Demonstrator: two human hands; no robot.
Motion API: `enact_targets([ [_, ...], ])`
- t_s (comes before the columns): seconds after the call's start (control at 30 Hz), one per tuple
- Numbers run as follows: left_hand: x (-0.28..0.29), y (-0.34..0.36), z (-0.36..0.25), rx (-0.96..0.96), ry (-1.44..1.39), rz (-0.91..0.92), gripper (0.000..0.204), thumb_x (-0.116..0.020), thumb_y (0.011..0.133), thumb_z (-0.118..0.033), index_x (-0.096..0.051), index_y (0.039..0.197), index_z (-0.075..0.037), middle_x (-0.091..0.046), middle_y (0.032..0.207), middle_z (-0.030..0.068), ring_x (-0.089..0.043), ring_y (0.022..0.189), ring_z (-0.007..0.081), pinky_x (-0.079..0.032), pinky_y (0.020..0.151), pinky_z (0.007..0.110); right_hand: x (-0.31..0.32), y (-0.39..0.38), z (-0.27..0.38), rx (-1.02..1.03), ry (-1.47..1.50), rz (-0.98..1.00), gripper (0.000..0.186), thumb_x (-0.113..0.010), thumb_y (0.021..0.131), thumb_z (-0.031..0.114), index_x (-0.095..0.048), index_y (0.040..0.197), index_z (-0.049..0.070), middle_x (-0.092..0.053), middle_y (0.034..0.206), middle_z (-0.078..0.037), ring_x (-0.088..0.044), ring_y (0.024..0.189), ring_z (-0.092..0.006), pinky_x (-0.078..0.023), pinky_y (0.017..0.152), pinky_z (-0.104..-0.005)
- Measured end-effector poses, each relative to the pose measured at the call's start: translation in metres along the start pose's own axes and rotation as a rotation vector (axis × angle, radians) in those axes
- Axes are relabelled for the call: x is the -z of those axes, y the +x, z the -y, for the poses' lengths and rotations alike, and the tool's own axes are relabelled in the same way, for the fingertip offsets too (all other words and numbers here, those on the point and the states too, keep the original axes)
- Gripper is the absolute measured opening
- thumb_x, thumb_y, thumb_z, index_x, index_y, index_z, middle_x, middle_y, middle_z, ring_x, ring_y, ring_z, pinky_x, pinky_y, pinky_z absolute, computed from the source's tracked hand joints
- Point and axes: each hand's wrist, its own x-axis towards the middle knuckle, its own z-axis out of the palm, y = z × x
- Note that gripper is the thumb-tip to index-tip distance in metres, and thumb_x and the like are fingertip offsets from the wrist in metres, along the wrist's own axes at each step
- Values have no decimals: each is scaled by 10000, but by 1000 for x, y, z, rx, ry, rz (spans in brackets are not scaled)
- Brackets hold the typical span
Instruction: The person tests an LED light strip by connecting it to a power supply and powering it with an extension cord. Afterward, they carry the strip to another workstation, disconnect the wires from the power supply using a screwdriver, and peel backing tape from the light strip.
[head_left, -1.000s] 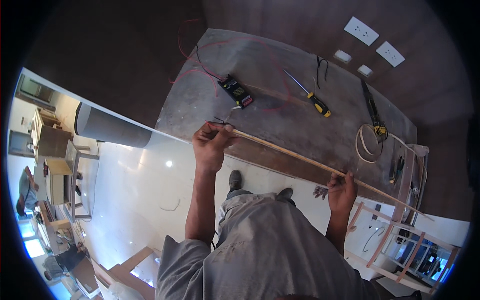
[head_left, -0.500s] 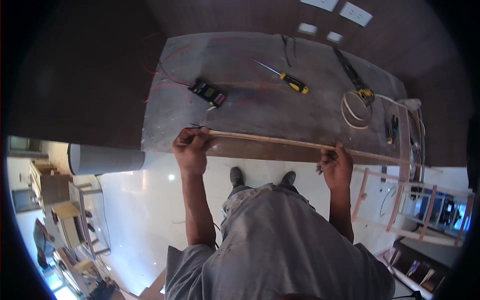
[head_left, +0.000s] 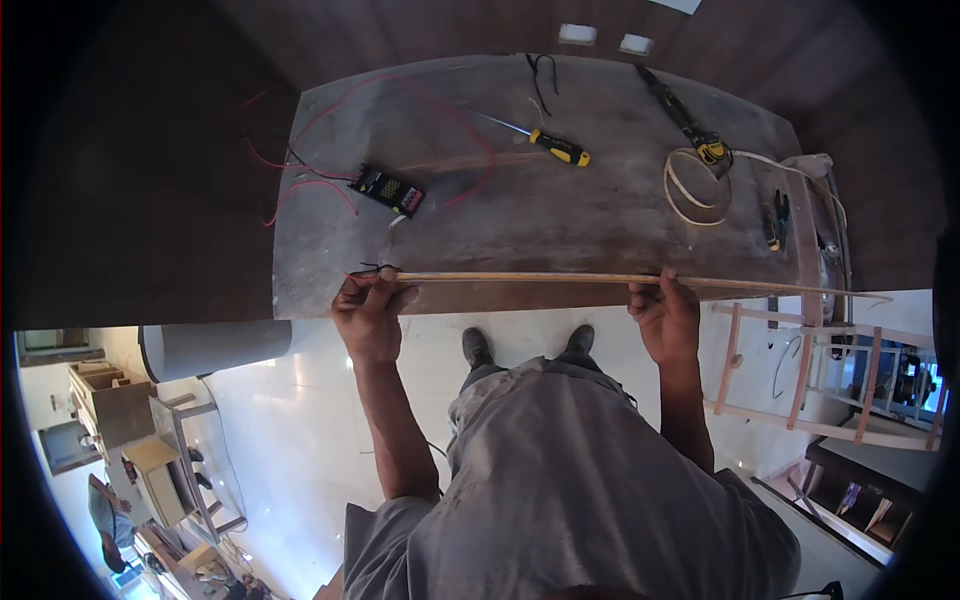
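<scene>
A long, thin yellowish LED strip [head_left: 520,278] runs level along the near edge of the worn dark tabletop [head_left: 470,235]. My left hand [head_left: 368,312] pinches its left end, where short red and black wires stick out. Further right, my right hand [head_left: 665,315] grips the strip between thumb and fingers, and its tail extends past that hand to the right. Beyond my left hand lies a black box-shaped power supply [head_left: 388,190] with loose red wires. A yellow-and-black screwdriver [head_left: 562,148] rests at the middle of the tabletop.
At the right lie a black-and-yellow tool [head_left: 705,143], a looped pale cable [head_left: 668,190] and pliers [head_left: 780,215]. A black wire [head_left: 540,82] lies at the back. A wooden ladder-like frame [head_left: 792,395] stands right; a person [head_left: 110,510] is at the far left.
The view has shifted, so the tabletop and tools sit higher and further left. The strip now lies more level, its left end lower. Both hands keep their hold.
</scene>
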Motion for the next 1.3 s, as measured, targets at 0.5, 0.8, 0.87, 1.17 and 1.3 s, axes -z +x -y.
enact_targets([
  [0.5, 5, -4, 13, 60, -4, -1, 14, -685, 918, 24, -685, 929, 15, -713, 875, 122, -726, 721, 216, -674, 669, 364, 9, 0, -3, -12, -6, -37, 174, -641, 1012, 308, -658, 1037, 136, -747, 891, -148, -716, 693, -198, -565, 630, -342],
  [0.8, 1, -7, 17, 91, -55, 26, 31, -698, 925, -11, -675, 916, -30, -713, 876, 92, -726, 736, 200, -667, 656, 353, 13, 0, 0, -9, -30, -49, 216, -646, 1007, 337, -663, 1010, 122, -739, 871, -129, -707, 687, -187, -563, 632, -333],
  [0.87, 1, -8, 19, 82, -57, 42, 36, -705, 925, -24, -675, 935, -43, -715, 884, 91, -730, 744, 205, -665, 652, 351, 14, 0, 0, -9, -31, -47, 221, -647, 1007, 340, -659, 1003, 119, -739, 871, -130, -706, 685, -184, -563, 631, -332],
  [1.17, -4, -12, 20, 62, 28, 53, 54, -719, 923, -53, -669, 940, -48, -713, 873, 81, -732, 748, 213, -662, 652, 349, 19, -1, 0, 9, -11, -55, 244, -663, 997, 339, -657, 1007, 95, -740, 877, -135, -703, 683, -191, -566, 638, -339],
  [1.3, -1, -9, 25, 59, 92, 52, 49, -712, 926, -49, -665, 911, -51, -706, 863, 75, -722, 728, 198, -659, 650, 346, 23, -1, -2, 15, 7, -56, 271, -686, 983, 341, -657, 1033, 76, -740, 906, -136, -699, 682, -191, -571, 639, -342],
])
